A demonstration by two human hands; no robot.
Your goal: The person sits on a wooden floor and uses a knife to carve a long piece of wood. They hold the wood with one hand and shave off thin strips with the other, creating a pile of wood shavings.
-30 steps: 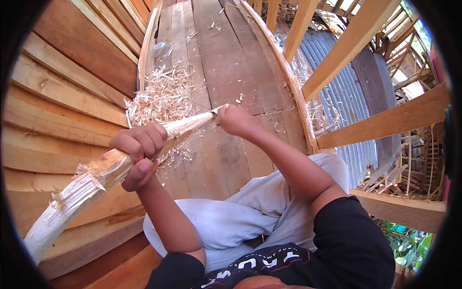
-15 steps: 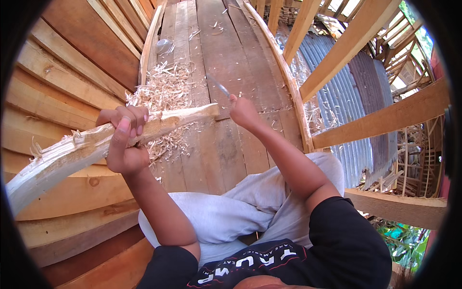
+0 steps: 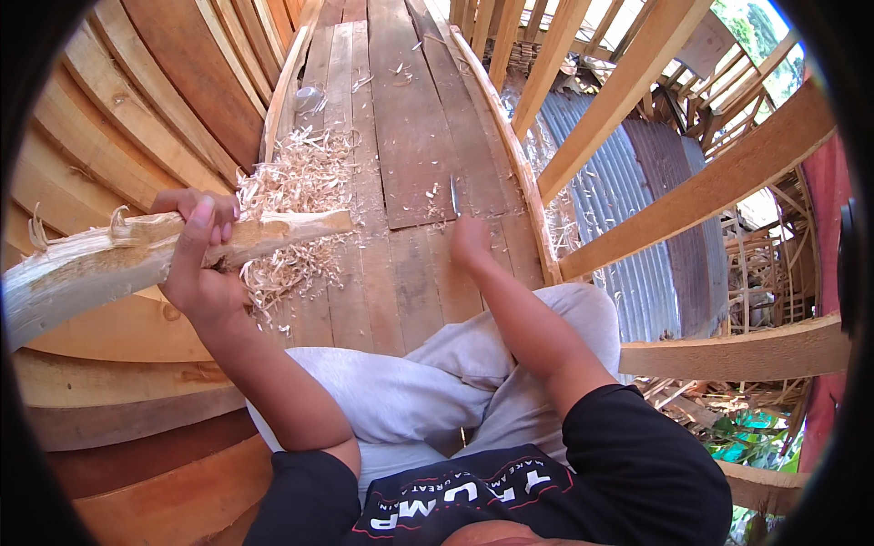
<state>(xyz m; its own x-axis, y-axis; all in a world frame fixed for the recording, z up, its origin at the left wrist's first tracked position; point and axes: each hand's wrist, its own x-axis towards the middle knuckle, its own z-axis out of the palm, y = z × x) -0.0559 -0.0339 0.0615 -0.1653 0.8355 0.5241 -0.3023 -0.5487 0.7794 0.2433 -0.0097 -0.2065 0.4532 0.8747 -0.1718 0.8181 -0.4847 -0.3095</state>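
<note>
the left hand [image 3: 196, 264] is wrapped around a pale, rough piece of wood [image 3: 137, 259], fingers [image 3: 202, 223] curled fully over its top. the wood lies across the left of the scene, its blunt far end pointing right over the plank floor [image 3: 428, 155]. the right hand [image 3: 471, 244] is closed on a small knife [image 3: 455, 196], blade pointing to the far side, held well apart from the wood. a heap of wood shavings [image 3: 300, 177] lies on the floor behind and under the wood. judging by that heap and the bare, whitish surface, much has been cut away already; splintered curls standing up near the left end suggest that part is not yet smoothed.
</note>
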